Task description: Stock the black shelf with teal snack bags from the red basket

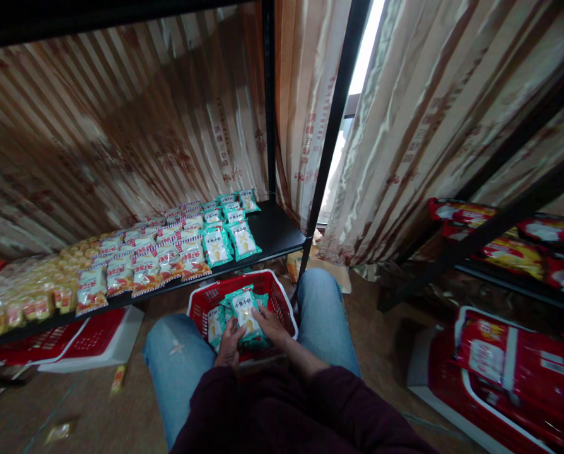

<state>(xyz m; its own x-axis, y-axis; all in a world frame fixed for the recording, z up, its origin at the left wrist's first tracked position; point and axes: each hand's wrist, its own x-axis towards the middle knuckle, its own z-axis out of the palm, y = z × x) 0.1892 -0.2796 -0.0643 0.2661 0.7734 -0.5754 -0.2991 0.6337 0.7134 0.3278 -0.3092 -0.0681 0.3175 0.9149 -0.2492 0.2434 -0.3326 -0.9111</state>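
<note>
Head view: the person's left hand (231,340) and right hand (269,325) hold one teal-and-white snack packet (245,307) between them, over the red basket (278,296) that stands between the knees. The left hand grips the packet near its lower left corner, and the right hand grasps its right edge, fingers over the front. Its long axis runs away from the body, the far end leaning slightly left. The printed face is turned up toward the wearer, lettering nearest the far end and reading upright. More teal packets (214,321) lie inside the basket, beneath and beside the held one.

Just beyond the basket is a black shelf (282,228). Toward its right end stand rows of teal packets (217,246), their lettered fronts facing the basket; left of them come red-and-white packets (146,270), then small yellow packets (31,307) farther left. Patterned curtains (178,120) hang behind. Well right of the basket, another red basket (440,366) holds large red packages (493,359).
</note>
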